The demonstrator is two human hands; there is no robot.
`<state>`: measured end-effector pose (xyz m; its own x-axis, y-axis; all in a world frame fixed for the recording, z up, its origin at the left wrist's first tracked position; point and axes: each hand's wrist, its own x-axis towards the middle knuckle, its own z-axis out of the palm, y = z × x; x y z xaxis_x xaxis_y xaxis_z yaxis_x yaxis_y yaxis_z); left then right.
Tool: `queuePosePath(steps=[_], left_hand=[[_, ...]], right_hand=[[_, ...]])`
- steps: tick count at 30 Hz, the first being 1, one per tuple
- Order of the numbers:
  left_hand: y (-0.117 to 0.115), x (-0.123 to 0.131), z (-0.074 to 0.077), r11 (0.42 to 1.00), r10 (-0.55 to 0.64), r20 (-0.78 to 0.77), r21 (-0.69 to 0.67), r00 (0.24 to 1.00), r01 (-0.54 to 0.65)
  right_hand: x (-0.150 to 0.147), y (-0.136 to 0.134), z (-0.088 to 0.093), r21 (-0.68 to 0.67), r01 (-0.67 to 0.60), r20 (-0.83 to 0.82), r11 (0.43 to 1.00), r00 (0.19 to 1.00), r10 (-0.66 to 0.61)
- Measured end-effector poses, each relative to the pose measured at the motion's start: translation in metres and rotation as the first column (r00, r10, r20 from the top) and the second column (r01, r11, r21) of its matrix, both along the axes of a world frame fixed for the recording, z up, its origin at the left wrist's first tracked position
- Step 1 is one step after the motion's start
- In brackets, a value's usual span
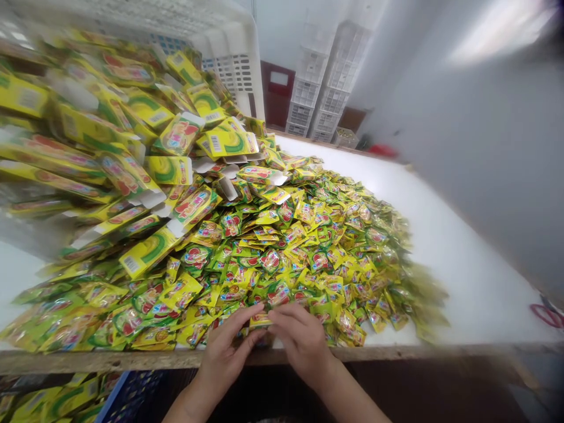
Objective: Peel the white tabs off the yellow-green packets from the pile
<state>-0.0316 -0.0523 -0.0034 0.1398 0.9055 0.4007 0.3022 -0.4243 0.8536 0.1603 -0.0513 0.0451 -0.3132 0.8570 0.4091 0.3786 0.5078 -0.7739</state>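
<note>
White table filled most of the view, wooden edge along the near side. A wide heap of yellow-green packets covered its middle and left, spilling to the near edge. Flat yellow cartons were piled higher on the left, leaning on a white crate at the far left. More stacked crates stood far back by the wall. A blue crate sat below the table edge, near left. Left hand came up from the near edge, palm turned inward, fingers stretched right. Right hand was back-up, fingers curled toward the left hand. Both hands were closed narrowly, fingertips meeting on one sachet, pinched from both ends. The sachet lay between the two sets of fingertips, at the near rim of the heap, just above the table edge. Red scissors lay on the far-right side of the table, well apart from the hands.
</note>
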Motion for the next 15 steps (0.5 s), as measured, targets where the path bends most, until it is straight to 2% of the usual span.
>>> queuePosePath(steps=[4, 7, 12, 15], left_hand=[[0.0, 0.0, -0.001, 0.996, -0.06, -0.006, 0.06, 0.998, 0.06], [-0.005, -0.001, -0.005, 0.994, -0.085, -0.004, 0.071, 0.996, 0.085], [-0.011, 0.002, -0.01, 0.977, -0.2, -0.011, 0.068, 0.98, 0.2], [-0.01, 0.009, -0.009, 0.984, -0.168, -0.007, 0.062, 0.986, 0.169]], right_hand=[[-0.002, 0.001, 0.002, -0.018, 0.011, 0.009, 1.0, 1.0, -0.011], [-0.003, -0.006, 0.002, 0.014, -0.003, 0.025, 1.0, 1.0, 0.003], [0.002, -0.018, 0.0, 0.008, -0.031, 0.096, 0.999, 0.995, 0.03], [0.004, -0.011, 0.0, 0.008, 0.006, 0.099, 1.0, 0.995, -0.007]])
